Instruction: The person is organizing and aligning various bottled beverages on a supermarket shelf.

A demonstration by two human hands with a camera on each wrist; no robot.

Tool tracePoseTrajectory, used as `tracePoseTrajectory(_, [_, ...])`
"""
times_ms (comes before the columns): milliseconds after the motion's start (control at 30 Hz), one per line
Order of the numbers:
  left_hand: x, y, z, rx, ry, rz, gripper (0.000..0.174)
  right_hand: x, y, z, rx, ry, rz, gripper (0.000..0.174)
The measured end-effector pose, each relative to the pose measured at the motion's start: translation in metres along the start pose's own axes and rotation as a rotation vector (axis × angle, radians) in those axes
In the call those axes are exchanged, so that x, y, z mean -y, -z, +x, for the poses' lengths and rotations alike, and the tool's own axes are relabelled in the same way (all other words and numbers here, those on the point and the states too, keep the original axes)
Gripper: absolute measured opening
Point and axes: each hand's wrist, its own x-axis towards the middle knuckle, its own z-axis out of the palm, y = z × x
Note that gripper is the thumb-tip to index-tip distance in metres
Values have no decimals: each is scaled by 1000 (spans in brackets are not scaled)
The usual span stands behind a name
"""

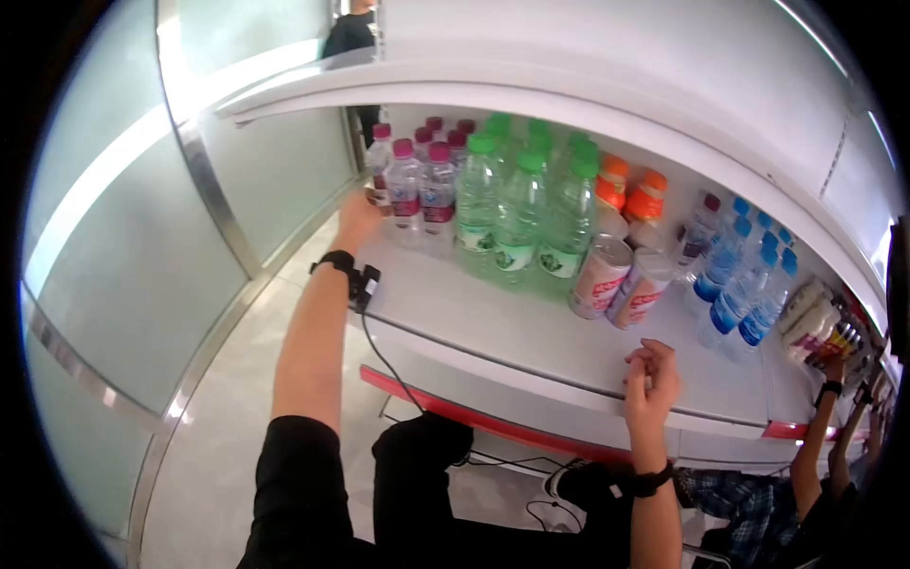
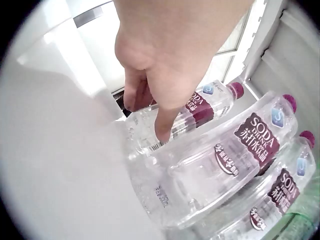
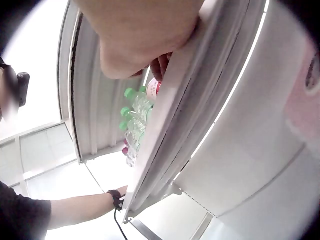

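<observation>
At the left end of the shelf (image 1: 431, 299), my left hand (image 1: 358, 220) grips a clear soda drink bottle (image 1: 379, 161) with a magenta cap low on its body. The left wrist view shows the thumb on the near side of this bottle (image 2: 200, 111) and the fingers on its other side. Two matching soda bottles, one (image 2: 235, 155) nearest the hand, stand beside it. My right hand (image 1: 652, 379), fingers loosely curled and holding nothing, is at the shelf's front edge, in front of two pink-and-white cans, one of them (image 1: 601, 277) on the left.
Several green-capped bottles (image 1: 519, 223), orange-capped bottles (image 1: 647, 204) and blue-labelled bottles (image 1: 730, 303) stand along the shelf. An upper shelf (image 1: 531, 100) overhangs them. Frosted glass panels (image 1: 104, 247) stand at left. Another person's arm (image 1: 813, 446) reaches in at far right.
</observation>
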Motion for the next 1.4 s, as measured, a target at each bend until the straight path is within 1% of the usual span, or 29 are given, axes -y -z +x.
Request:
tracePoseTrajectory(67, [5, -2, 11, 87, 6, 15, 36, 6, 0, 2, 52, -54, 36, 22])
tracePoseTrajectory(100, [8, -7, 16, 91, 14, 11, 36, 5, -1, 2, 59, -56, 31, 22])
tracePoseTrajectory(167, [16, -20, 31, 40, -96, 166, 33, 2, -2, 0, 49, 2, 25, 22])
tracePoseTrajectory(267, [132, -109, 113, 106, -54, -838, 32, 3, -1, 0, 58, -19, 17, 22])
tracePoseTrajectory(300, [155, -127, 131, 109, -53, -840, 32, 3, -1, 0, 57, -21, 14, 22])
tracePoseTrajectory(333, [171, -141, 144, 163, -55, -889, 33, 3, -1, -1, 59, -20, 12, 23])
tracePoseTrajectory(367, [179, -150, 148, 218, -56, -938, 34, 4, 0, -2, 62, -21, 10, 23])
tracePoseTrajectory(400, [177, -151, 146, 222, -54, -939, 34, 5, 1, -2, 62, -25, 8, 23])
tracePoseTrajectory(467, [159, -131, 129, 252, -154, -583, 35, 9, 1, -1, 80, -29, -3, 23])
tracePoseTrajectory(567, [9, -23, 17, 286, 34, -553, 38, 7, 0, 0, 69, 32, -25, 23])
tracePoseTrajectory(600, [12, -22, 19, 283, 31, -552, 38, 6, -1, 0, 67, 35, -23, 23])
tracePoseTrajectory(667, [18, -20, 21, 406, 100, -676, 46, 5, -2, 0, 47, 52, -13, 23])
tracePoseTrajectory(700, [10, -15, 20, 402, 96, -678, 46, 6, -2, 1, 45, 58, -12, 23])
tracePoseTrajectory(767, [-11, -5, 11, 412, 224, -812, 54, 7, 0, 0, 62, -19, -6, 23])
tracePoseTrajectory(800, [-10, -5, 10, 412, 222, -815, 54, 6, 0, 0, 61, -17, -9, 23])
tracePoseTrajectory(867, [0, -13, 14, 310, 271, -733, 56, 1, -2, 1, 17, 8, -10, 23])
tracePoseTrajectory(900, [28, -26, 27, 260, 192, -751, 54, -2, -3, 0, -3, 1, -27, 23])
tracePoseTrajectory(933, [0, -10, 10, 102, 284, -773, 52, -5, -4, 1, 3, 28, -28, 24])
tracePoseTrajectory(967, [-15, 5, -10, 77, 300, -796, 49, -7, -3, 1, 6, 51, -33, 24])
tracePoseTrajectory(1000, [2, 4, -13, 71, 212, -706, 43, -6, -3, 0, 5, 50, -31, 24])
tracePoseTrajectory(1033, [-5, 13, -30, 7, 186, -628, 40, -2, -1, 2, -9, 52, -16, 24])
tracePoseTrajectory(1100, [34, 12, -57, -111, -142, -268, 44, 8, -4, 4, 21, 31, -18, 25])
tracePoseTrajectory(1133, [12, 19, -78, -128, -160, -241, 43, 8, -1, 4, -22, 13, -20, 25])
tracePoseTrajectory(1233, [-50, 32, -145, -191, -188, -162, 44, 6, -1, 7, -19, 41, -21, 26])
tracePoseTrajectory(1267, [-58, 30, -155, -237, -198, -120, 46, 5, -1, 9, -12, 46, -25, 26])
tracePoseTrajectory(1300, [-60, 31, -156, -228, -201, -127, 46, 5, -2, 10, -5, 51, -28, 27])
tracePoseTrajectory(1333, [-64, 33, -155, -254, -259, -39, 46, 4, -2, 11, -9, 48, -34, 27])
tracePoseTrajectory(1367, [-66, 32, -157, -277, -311, 44, 47, 2, -2, 11, 18, -9, 42, 26])
tracePoseTrajectory(1400, [-66, 33, -159, -268, -308, 35, 47, 3, -1, 12, 43, -65, 119, 26])
